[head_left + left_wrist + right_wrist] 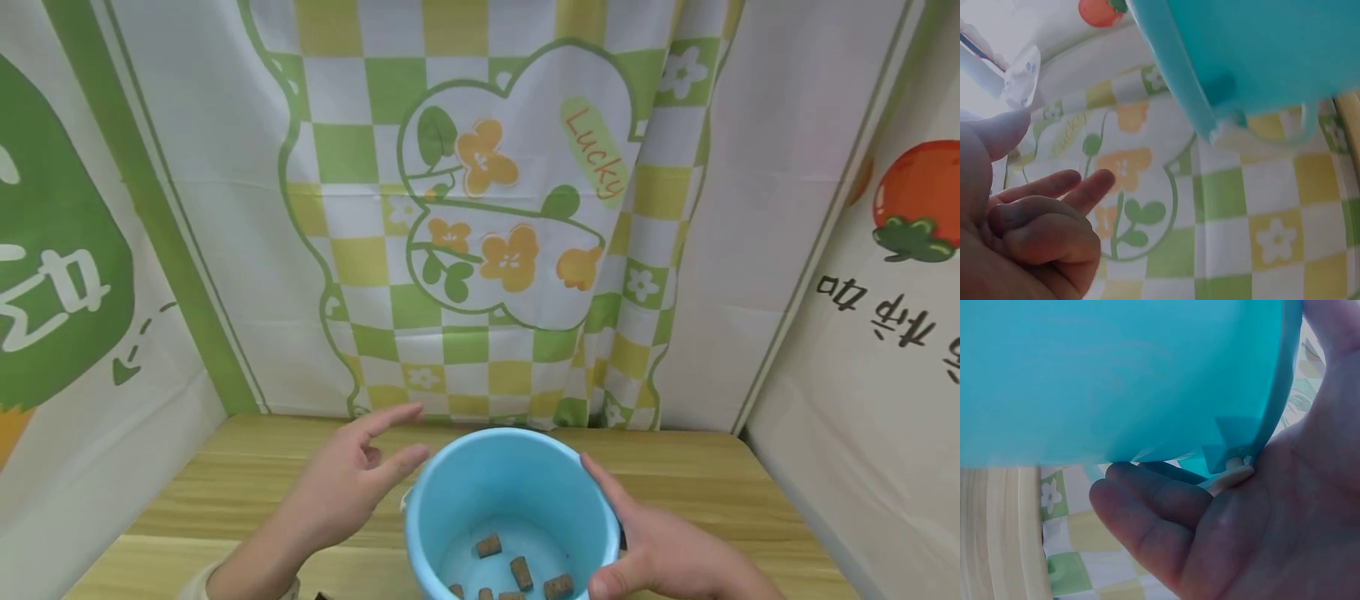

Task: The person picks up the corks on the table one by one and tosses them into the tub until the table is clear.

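A light-blue plastic bucket (517,475) stands upright at the front middle of the wooden table. On its floor lie several short brown cylindrical pieces (521,572). My right hand (671,546) grips the bucket's right side, thumb at the near rim and a finger along the far rim. In the right wrist view, other fingers (1147,519) lie against the outer wall below the handle joint (1232,478). To the left of the bucket, my left hand (341,487) is held with thumb and forefinger stretched apart, near the rim and holding nothing. Its other fingers bend loosely in the left wrist view.
The wooden table (247,475) reaches back to a green-and-yellow checked cloth (397,333). Printed fabric panels (847,383) close off both sides. A white bucket handle (1272,140) hangs along the outer wall. A small dark thing (322,596) shows at the bottom edge.
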`<state>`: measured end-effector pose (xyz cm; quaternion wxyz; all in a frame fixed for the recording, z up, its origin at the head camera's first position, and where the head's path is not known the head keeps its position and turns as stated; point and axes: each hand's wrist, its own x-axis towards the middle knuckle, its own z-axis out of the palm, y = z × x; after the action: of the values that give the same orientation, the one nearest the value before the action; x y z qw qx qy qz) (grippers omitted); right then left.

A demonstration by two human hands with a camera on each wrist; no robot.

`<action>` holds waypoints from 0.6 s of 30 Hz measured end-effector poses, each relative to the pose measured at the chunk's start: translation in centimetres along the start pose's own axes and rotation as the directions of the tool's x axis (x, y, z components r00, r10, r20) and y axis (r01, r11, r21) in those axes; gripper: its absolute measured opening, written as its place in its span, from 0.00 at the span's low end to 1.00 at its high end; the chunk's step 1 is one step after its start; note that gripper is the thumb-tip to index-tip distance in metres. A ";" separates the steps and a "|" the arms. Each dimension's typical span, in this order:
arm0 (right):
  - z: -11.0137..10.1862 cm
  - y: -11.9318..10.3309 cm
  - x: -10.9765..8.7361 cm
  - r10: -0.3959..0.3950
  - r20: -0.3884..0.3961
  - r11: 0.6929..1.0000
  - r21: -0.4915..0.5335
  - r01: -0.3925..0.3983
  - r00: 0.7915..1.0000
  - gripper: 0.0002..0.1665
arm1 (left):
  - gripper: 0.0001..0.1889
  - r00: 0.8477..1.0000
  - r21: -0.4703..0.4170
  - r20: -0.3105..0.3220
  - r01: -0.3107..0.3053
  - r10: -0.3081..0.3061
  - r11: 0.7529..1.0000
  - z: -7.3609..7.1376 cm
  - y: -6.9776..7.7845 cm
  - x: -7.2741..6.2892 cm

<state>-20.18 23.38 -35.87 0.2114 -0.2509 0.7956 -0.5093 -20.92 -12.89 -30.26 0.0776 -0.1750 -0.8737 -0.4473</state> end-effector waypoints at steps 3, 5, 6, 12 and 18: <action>0.0 0.2 -0.1 -0.010 0.026 0.997 0.077 0.008 1.000 0.73 | 0.31 0.998 0.159 -0.057 -0.017 0.027 0.987 -0.1 -0.8 -0.2; 0.0 0.3 -0.1 -0.012 0.044 0.992 0.126 0.006 0.999 0.73 | 0.33 0.995 0.261 -0.088 -0.015 0.039 0.965 -0.1 -1.5 -0.3; 0.0 0.3 -0.1 -0.011 0.047 0.990 0.138 0.005 0.999 0.73 | 0.35 0.994 0.312 -0.102 -0.012 0.046 0.950 -0.1 -2.0 -0.4; 0.0 0.4 -0.1 0.001 0.045 0.993 0.119 -0.006 0.999 0.74 | 0.44 0.992 0.626 -0.123 0.076 0.002 0.776 0.2 -5.0 -0.6; 0.2 0.3 0.0 -0.010 0.047 0.991 0.132 0.004 0.999 0.72 | 0.51 0.983 0.706 -0.114 0.182 -0.145 0.684 0.7 -7.7 -0.9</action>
<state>-20.14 23.36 -36.25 0.2448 -0.2512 0.7539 -0.5555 -22.94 -16.69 -36.75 0.1203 -0.0418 -0.9884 -0.0833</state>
